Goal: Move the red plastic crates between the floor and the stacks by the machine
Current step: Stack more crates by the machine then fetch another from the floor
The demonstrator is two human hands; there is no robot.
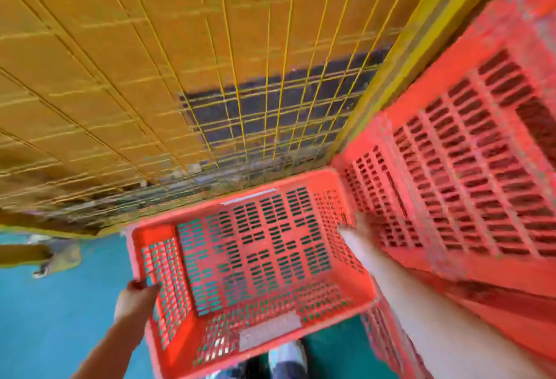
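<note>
My left hand [135, 294] grips the crate [255, 246] by its left rim. My right hand [350, 225], its grip too blurred to tell, is at the right wall, just beside the stack [466, 153].

Teal floor [60, 318]; yellow mesh fence [210, 77] along far edge; red crates [451, 168] stacked at right; shoe [285, 357] near bottom

The red crate [252, 258] is slotted moulded plastic with a faint sheen and a pale, paper-like label [270, 333] on its near wall. The stacked crates [469, 192] are the same plastic, duller and scuffed grey. The mesh guard [270, 108] is yellow-painted metal wire. The floor [60, 318] looks smooth and coated.
</note>
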